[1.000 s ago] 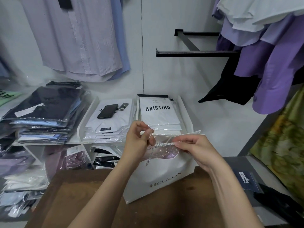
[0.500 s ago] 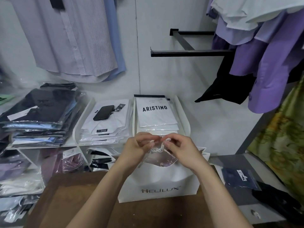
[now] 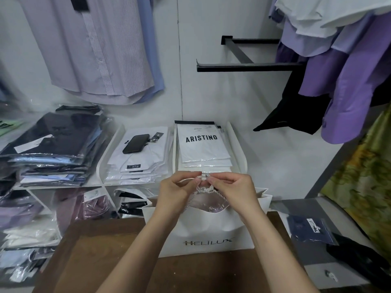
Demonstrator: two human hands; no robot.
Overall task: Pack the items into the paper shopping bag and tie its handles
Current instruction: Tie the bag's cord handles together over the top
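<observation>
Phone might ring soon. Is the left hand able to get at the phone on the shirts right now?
Probably not at once: the left hand pinches the handles together with the right hand. Nothing blocks the way to the phone, though.

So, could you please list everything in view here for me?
bag: one, white, upright on the table
handles: cords, white-grey, knotted above the bag mouth
pink packet: one, inside the bag
table: one, brown, under the bag
phone: one, black, on a white shirt stack
white shirt stacks: two, shelf behind the bag
dark shirt stack: one, navy and blue, left shelf
hanging shirts: several, lilac top left, purple and white top right
rail: one, black, on the wall
navy packet: one, right of the table
left hand: pinches the handles
right hand: pinches the handles
</observation>
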